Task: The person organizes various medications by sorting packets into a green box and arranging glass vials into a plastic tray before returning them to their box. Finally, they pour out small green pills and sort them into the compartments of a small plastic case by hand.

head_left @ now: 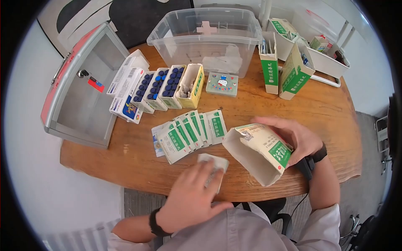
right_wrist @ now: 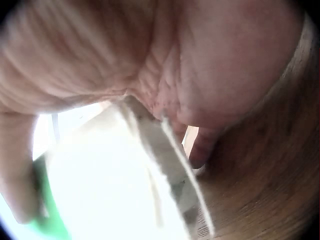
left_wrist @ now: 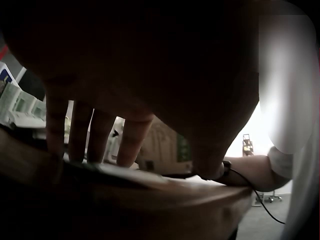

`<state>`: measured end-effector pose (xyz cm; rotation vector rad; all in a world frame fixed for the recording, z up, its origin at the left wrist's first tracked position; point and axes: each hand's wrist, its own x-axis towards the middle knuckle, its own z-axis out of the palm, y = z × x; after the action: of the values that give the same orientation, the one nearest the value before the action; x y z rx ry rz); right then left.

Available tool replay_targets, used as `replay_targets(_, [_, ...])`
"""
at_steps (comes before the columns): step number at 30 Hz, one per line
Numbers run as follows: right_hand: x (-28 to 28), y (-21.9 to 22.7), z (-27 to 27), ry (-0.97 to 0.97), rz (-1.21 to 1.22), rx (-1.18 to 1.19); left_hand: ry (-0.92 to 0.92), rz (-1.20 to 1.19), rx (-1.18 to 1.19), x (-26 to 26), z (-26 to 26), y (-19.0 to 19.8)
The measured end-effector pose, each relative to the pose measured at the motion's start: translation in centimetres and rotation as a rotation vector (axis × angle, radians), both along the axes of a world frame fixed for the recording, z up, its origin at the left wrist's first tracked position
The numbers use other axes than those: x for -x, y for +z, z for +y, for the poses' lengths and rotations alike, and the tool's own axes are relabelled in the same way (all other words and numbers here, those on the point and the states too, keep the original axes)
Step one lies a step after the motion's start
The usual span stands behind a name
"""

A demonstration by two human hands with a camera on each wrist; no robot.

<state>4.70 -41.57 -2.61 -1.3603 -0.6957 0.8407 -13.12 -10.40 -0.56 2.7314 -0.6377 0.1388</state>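
Note:
My right hand [head_left: 305, 138] grips a cream and green medicine carton [head_left: 270, 144] from its right side, thumb and fingers on opposite faces. The carton is tilted, its torn open end facing the near left. In the right wrist view the carton's pale card [right_wrist: 110, 175] sits below the palm. My left hand [head_left: 188, 196] lies over a pale sachet [head_left: 222, 162] near the table's front edge, fingers extended onto it and covering much of it. Straight, slightly spread fingers [left_wrist: 102, 132] show dark in the left wrist view. Beyond the left hand, several green and white sachets [head_left: 175, 140] are fanned out.
Small boxes of blue-capped vials [head_left: 171, 85] and an opened yellow box [head_left: 197, 90] stand behind the sachets. A red-edged case [head_left: 86, 96] is at left, a clear bin [head_left: 201, 54] at back. Two green cartons [head_left: 269, 71] stand right, before white trays [head_left: 326, 60].

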Motion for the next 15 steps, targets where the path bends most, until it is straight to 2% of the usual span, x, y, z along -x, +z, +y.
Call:
replay_targets(2, [0.1, 0.1, 0.2, 0.000, 0.045, -0.026, -0.072, 0.039, 0.002, 0.5, -0.4, -0.8])
replay_targets(4, [0.0, 0.0, 0.1, 0.014, 0.057, -0.038, -0.357, 0.092, 0.022, 0.6, 0.4, -2.3])
replay_targets(5, [-0.2, -0.1, 0.0, 0.025, 0.066, -0.052, -0.437, 0.159, 0.023, 0.5, 0.9, -1.9])
replay_targets(9, [-0.3, -0.2, -0.3, 0.054, 0.030, -0.026, -0.503, 0.135, 0.017, 0.5, 2.9, 0.0])
replay_targets(11, [-0.3, -0.2, -0.3, 0.073, 0.017, -0.017, -0.295, 0.048, -0.073, 0.1, 3.5, 1.0])
replay_targets(12, [-0.3, -0.3, -0.3, 0.071, 0.016, -0.020, -0.297, 0.048, -0.076, 0.3, 4.1, 0.8])
replay_targets(15, [-0.4, -0.4, -0.4, 0.072, 0.025, -0.024, -0.485, 0.061, -0.056, 1.3, 5.2, 0.0])
